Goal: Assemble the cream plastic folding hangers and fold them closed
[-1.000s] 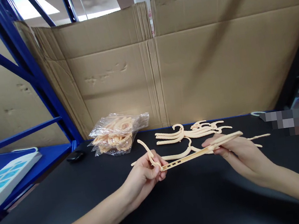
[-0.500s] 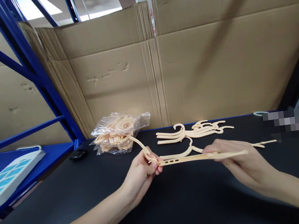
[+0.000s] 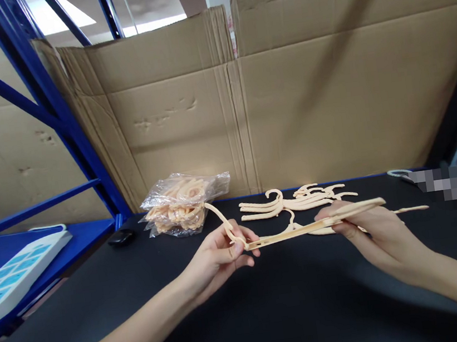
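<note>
Between my two hands, above the black table, is a cream plastic folding clothes hanger (image 3: 289,234). My left hand (image 3: 218,251) pinches its left end, where a curved piece sticks up and to the left. My right hand (image 3: 373,230) is closed around its other end, and a flat tip juts out past the fingers. Behind it lies another cream hanger (image 3: 292,218), partly hidden by the held one and my right hand. Farther back, several folded hangers (image 3: 281,204) lie in a group.
A clear plastic bag (image 3: 180,202) full of cream hanger parts stands back left. Beside it are a black computer mouse (image 3: 121,237) and a white-and-blue panel (image 3: 18,274) on a blue shelf. Cardboard (image 3: 174,111) walls off the back. A pixelated patch covers the far right.
The held hanger has tilted, its right end rising as my right hand moves up and slightly right. My left hand has shifted slightly right, still pinching the left end.
</note>
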`<state>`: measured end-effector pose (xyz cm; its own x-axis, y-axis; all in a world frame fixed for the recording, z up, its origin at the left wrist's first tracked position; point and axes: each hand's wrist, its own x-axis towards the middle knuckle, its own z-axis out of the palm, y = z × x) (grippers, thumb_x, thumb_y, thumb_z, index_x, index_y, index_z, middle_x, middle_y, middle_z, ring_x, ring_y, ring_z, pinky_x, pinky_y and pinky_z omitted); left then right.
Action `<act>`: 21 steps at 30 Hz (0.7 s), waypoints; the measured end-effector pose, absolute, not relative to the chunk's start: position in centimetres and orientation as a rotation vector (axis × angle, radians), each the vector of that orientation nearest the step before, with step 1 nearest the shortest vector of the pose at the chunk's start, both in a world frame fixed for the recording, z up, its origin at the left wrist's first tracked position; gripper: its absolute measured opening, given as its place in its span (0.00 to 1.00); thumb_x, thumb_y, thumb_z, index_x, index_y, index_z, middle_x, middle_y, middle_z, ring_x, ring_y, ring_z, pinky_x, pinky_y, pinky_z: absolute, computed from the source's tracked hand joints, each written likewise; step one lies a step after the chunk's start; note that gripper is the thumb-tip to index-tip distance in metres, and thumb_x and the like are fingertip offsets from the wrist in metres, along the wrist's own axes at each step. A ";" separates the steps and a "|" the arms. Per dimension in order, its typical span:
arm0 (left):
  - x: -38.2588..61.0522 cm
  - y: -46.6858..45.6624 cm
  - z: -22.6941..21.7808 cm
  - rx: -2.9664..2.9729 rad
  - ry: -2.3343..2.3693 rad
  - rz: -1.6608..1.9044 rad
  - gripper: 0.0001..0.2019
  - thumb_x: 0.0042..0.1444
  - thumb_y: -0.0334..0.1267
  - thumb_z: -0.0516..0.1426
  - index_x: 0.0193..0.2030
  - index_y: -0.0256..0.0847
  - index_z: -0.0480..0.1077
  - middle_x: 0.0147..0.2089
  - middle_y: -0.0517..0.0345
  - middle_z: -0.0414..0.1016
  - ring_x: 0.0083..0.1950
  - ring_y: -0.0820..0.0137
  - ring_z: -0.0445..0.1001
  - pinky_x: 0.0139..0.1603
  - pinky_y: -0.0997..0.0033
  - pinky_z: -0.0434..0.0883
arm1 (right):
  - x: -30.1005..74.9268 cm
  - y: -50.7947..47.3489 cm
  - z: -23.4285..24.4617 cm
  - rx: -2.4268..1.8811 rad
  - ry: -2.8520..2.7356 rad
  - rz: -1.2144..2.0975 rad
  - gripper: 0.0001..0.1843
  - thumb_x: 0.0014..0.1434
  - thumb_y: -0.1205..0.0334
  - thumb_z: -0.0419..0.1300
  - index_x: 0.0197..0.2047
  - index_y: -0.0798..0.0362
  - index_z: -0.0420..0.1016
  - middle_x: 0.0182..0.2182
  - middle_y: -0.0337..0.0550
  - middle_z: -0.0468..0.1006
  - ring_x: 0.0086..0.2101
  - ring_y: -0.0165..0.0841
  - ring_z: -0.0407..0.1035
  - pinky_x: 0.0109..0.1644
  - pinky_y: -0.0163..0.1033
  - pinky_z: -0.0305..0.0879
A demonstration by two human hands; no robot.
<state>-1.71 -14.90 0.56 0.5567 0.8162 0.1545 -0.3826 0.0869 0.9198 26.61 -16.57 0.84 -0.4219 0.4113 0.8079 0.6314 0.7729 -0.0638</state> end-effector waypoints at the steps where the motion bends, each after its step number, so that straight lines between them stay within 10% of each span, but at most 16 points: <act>1: -1.7 -14.9 0.4 1.174 0.453 0.941 0.08 0.50 0.32 0.64 0.30 0.36 0.67 0.38 0.53 0.73 0.37 0.69 0.73 0.35 0.74 0.69 | 26.6 -16.6 0.8 -0.781 -2.074 -0.313 0.11 0.63 0.69 0.51 0.41 0.50 0.74 0.38 0.43 0.82 0.39 0.37 0.77 0.42 0.39 0.74; 21: -0.8 -16.0 0.6 1.194 0.683 1.061 0.12 0.41 0.25 0.64 0.23 0.36 0.63 0.28 0.58 0.72 0.27 0.73 0.70 0.26 0.76 0.62 | 25.9 -17.2 0.4 -0.710 -2.099 -0.205 0.12 0.61 0.71 0.50 0.42 0.48 0.72 0.37 0.42 0.81 0.38 0.35 0.76 0.44 0.38 0.73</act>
<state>-0.79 -16.02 0.63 0.3851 0.9173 0.1014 -0.2875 0.0149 0.9577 25.91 -17.20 0.43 -0.4448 0.4108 0.7959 0.5573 0.8226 -0.1132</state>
